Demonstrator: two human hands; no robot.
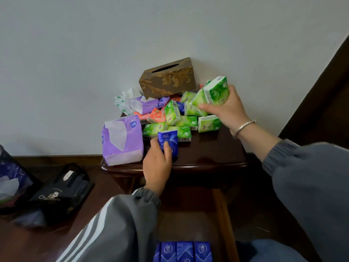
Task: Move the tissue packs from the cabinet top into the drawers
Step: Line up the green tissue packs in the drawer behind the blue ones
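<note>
Nearest me, well forward of the gold-patterned tissue box (167,78), the open drawer (224,214) is holding a row of blue packs (184,251) standing side by side. Closer to the box, at the front of the cabinet top (207,157), my left grip (157,165) is curling round one blue tissue pack (168,142), standing it upright. Forward and left of the box, a big purple tissue pack (122,142) is sitting with tissue poking out. Just in front of the box, loose green tissue packs (182,122) are lying jumbled with a few orange packs (156,115). Just right of the box, my right grip (226,108) is clutching raised green packs (217,90) above the pile. There are probably two, though my fingers are hiding their edges.
</note>
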